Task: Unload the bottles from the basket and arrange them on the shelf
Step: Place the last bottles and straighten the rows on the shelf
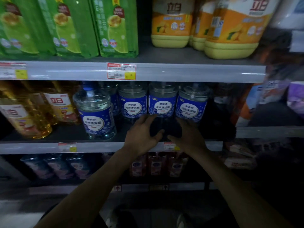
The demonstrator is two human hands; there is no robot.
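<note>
Left hand and right hand are cupping the shadowed base of a clear blue-labelled bottle, fingers curling round it and both forearms reaching up and forward. It is standing on the middle shelf, between two matching bottles, with yellow detergent jugs sitting on the shelf above.

I see clear, blue-labelled bottles upright on the shelf. The front bottle stands forward. Three line up right of it, the middle bottle gripped low by the left hand and right hand.
</note>
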